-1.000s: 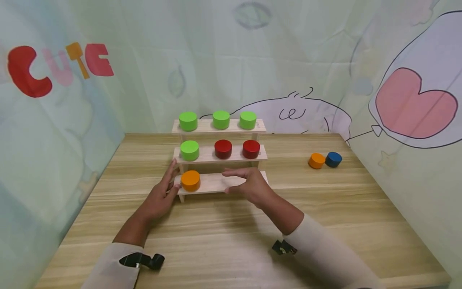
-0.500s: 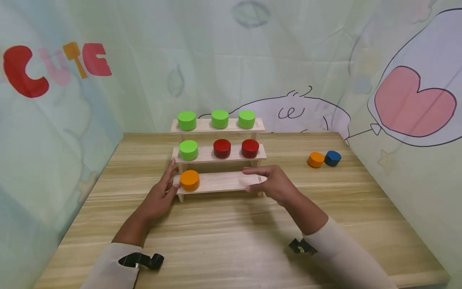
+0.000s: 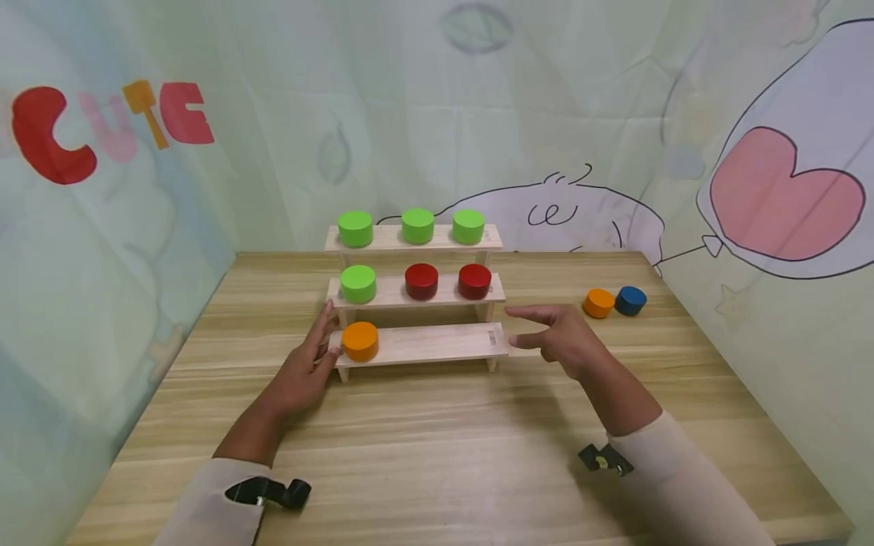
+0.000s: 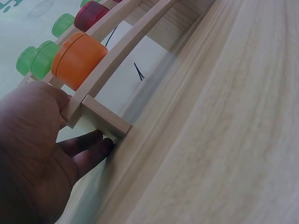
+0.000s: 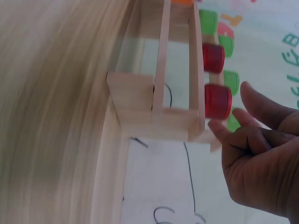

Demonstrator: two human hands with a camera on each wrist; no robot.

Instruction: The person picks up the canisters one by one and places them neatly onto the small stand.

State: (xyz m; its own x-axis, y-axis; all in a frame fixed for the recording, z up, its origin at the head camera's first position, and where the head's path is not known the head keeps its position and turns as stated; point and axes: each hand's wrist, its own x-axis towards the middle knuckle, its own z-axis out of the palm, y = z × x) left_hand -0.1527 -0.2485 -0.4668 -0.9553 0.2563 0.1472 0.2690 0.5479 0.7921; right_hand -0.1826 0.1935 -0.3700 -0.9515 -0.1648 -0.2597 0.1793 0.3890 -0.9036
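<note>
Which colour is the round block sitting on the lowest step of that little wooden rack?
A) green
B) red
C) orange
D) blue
C: the head view shows a single orange block at the left end of the rack's lowest step, next to the left hand; green and red blocks sit on the higher steps, and the blue block lies on the table.

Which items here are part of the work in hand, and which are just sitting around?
In use:
- wooden rack, steadied at its left end by the left hand
- orange block on its bottom shelf
- right hand, open, beside the rack's right end
- loose orange block and blue block

Lying about:
- green blocks
- red blocks
- wall cloth
</note>
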